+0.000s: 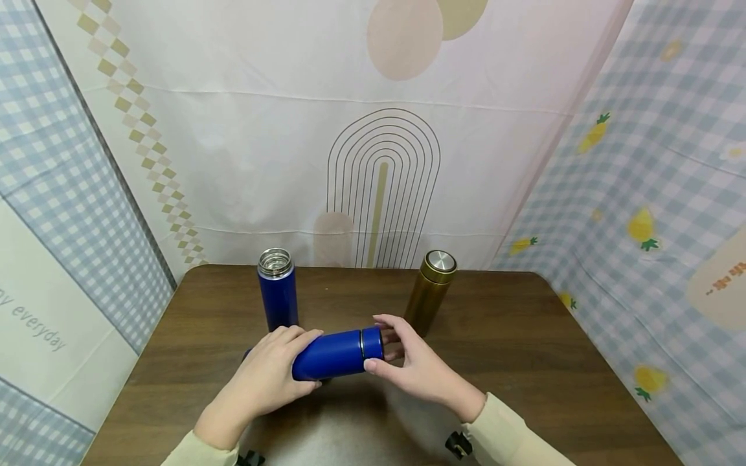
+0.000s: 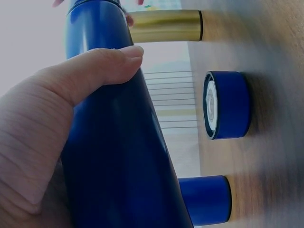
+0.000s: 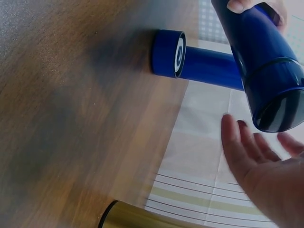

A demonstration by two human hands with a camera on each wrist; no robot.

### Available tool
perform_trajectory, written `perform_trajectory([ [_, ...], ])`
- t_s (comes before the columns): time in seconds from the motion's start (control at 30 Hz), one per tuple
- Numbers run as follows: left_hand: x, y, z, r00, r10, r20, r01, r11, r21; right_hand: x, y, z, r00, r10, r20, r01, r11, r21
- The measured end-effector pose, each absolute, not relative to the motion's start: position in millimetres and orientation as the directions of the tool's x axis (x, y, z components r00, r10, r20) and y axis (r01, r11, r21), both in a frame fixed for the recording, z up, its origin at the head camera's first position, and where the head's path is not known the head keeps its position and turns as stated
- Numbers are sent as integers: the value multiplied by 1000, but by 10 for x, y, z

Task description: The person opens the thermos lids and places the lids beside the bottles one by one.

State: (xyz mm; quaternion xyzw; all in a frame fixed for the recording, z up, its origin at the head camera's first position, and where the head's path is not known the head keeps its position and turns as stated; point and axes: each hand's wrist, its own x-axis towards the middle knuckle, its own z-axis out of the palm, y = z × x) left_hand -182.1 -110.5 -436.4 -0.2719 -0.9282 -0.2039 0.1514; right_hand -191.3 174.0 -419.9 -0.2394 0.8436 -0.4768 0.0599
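My left hand [image 1: 265, 372] grips a blue thermos bottle [image 1: 329, 356] round its body. The bottle lies nearly level above the table, its capped end toward the right. My right hand [image 1: 416, 362] is beside the blue cap [image 1: 373, 343], fingers spread and relaxed; in the right wrist view a gap separates fingers and cap. A second blue thermos [image 1: 278, 298] stands uncapped behind my left hand, its steel mouth showing. A loose blue lid [image 2: 230, 104] sits on the table, its white inner side facing up; in the head view it is hidden.
A gold thermos [image 1: 431, 291] with a silver-topped lid stands upright at the back right. The brown wooden table [image 1: 524, 388] ends at a patterned white curtain [image 1: 262, 162], with checked cloths on both sides.
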Motion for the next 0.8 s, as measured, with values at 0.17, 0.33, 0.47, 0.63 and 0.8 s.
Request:
perform_trajectory([
  [0.17,-1821,-1108,-4358,-807,443,391,567,768,299,-1934,1741,-4188,-914,-398,79,-290,503,-814],
  [0.33,-1822,-1114,-4352,-812,443,380,560,775,292,-1942,1745,-4191,-915,-401,40,-247,479,-842],
  [0.47,-1829,-1115,-4346,-804,446,392,568,772,286,-1938,1747,-4185,-910,-410,53,-269,491,-829],
  [0.63,-1835,-1118,-4343,-805,447,390,566,775,281,-1926,1762,-4179,-884,-461,82,-323,473,-820],
  [0.8,-1836,-1121,-4329,-813,438,385,556,781,286,-1917,1774,-4182,-855,-502,132,-369,407,-836],
])
